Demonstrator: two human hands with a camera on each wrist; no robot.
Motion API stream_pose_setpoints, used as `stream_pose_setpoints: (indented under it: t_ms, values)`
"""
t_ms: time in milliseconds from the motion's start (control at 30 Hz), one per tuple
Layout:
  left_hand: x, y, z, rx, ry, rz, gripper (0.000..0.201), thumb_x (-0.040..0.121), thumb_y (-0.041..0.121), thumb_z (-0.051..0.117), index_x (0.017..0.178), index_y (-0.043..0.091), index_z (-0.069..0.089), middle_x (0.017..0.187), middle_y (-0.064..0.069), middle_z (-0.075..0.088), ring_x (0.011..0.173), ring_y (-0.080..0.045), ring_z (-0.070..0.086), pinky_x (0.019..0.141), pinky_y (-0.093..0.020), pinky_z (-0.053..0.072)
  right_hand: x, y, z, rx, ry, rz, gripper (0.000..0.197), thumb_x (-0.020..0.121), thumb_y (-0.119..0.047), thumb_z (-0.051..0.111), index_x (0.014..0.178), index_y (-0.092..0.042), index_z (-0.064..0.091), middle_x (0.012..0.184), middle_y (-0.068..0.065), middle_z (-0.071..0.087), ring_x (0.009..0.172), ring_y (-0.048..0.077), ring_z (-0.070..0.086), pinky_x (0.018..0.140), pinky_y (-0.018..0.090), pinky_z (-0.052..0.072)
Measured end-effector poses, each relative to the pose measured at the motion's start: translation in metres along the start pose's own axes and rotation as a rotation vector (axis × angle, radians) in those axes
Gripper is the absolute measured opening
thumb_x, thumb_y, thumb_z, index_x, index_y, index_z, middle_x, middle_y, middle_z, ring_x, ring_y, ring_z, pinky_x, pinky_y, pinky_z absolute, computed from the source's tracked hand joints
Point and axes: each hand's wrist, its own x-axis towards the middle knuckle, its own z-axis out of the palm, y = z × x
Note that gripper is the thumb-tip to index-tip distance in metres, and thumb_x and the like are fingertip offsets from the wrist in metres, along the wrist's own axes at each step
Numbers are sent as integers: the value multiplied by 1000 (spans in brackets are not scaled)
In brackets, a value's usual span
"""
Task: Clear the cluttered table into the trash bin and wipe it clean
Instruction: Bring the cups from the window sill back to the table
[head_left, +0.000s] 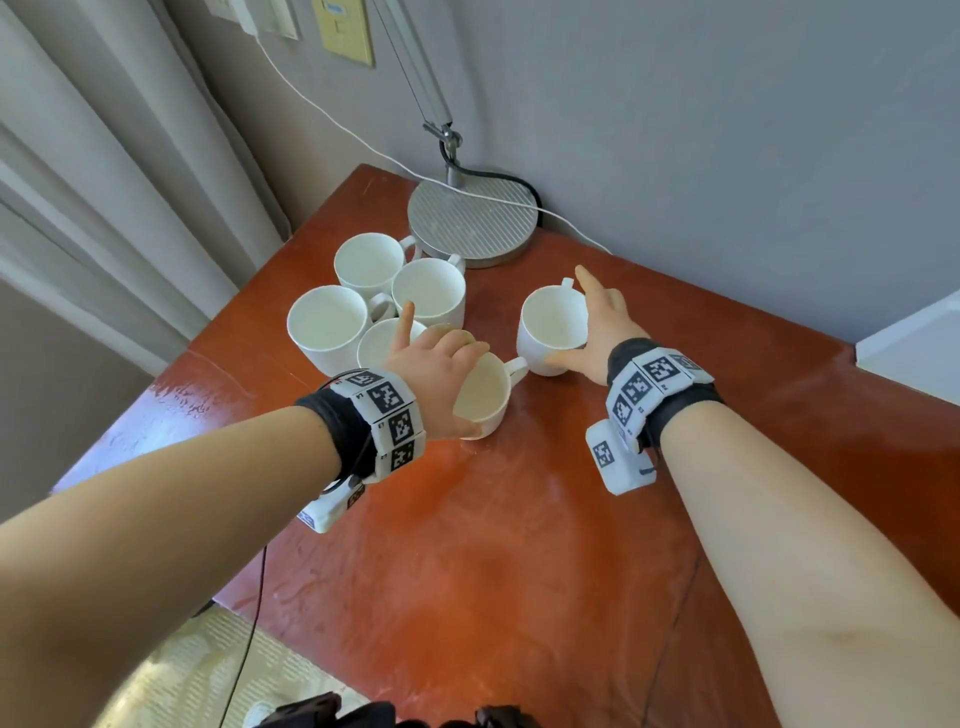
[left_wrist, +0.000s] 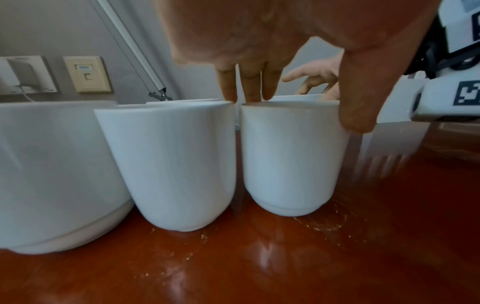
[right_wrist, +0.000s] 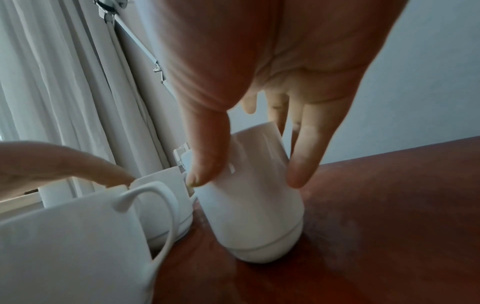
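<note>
six white cups (head_left: 327, 325) stand on the red table (head_left: 519, 519): four clustered left, one partly hidden under the left hand (head_left: 434, 364) gripping the fifth (head_left: 480, 397), the right hand (head_left: 597, 332) gripping the sixth (head_left: 550, 327).

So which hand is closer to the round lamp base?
Right. The right hand grips a mug just in front of the lamp base; the left hand holds another mug farther toward the person.

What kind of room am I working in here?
Probably a hotel room or small office corner: a red-brown wooden table set against a grey wall, a desk lamp base, wall socket plates, pale curtains, and six matching white mugs.
</note>
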Motion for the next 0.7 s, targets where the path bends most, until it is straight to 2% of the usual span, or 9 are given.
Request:
stream_pose_setpoints:
  t_ms: [100,167,267,367,467,567,633,700]
  values:
    - [-1,-2,1,-36,-15,-1,91,75,60,60,148,28,14,149,7,24,143,-17,10,107,-56,-19,13,-18,4,20,-16,18,107,74,-30,76,148,-33,-1,149,4,17,123,28,47,92,36,41]
    - [-1,-2,1,-58,-13,-5,90,75,59,60,147,28,16,148,6,25,143,-18,10,108,-56,-18,20,-28,4,13,-44,15,105,75,-29,76,149,-29,1,149,7,19,128,29,41,98,38,38]
    - [-2,-1,1,-78,5,-17,88,75,58,62,146,29,19,145,6,27,142,-19,12,108,-55,-17,23,-36,1,-77,-126,-44,90,79,-27,71,148,-24,14,144,12,27,127,31,41,102,39,35]
    - [-2,-1,1,-93,21,-45,89,73,57,63,145,29,20,143,4,28,141,-21,15,109,-53,-17,23,-39,1,-121,-156,-72,74,82,-17,67,143,-20,27,140,14,32,125,32,42,101,38,36]
    - [-3,0,0,-109,22,-68,89,74,57,63,146,29,20,142,2,27,139,-23,16,111,-50,-15,24,-40,3,-104,-163,-57,72,86,-14,58,147,-22,21,146,14,29,129,33,40,105,41,34]
    - [-4,0,1,-135,28,-72,88,74,58,62,146,28,20,142,0,26,137,-23,19,116,-44,-2,23,-39,4,-94,-173,-67,66,92,-19,48,149,-27,16,147,10,34,129,31,41,104,38,35]
    - [-5,1,1,-155,37,-71,88,74,57,62,146,28,21,143,0,27,135,-23,22,115,-38,10,21,-39,4,-98,-171,-74,61,95,-22,43,149,-29,16,143,9,41,124,31,45,98,34,36]
    - [-6,0,0,-165,49,-69,87,74,56,63,145,28,21,142,0,28,134,-23,24,113,-36,14,20,-40,4,-102,-180,-75,59,95,-19,41,148,-29,16,139,9,45,120,30,48,91,30,36]
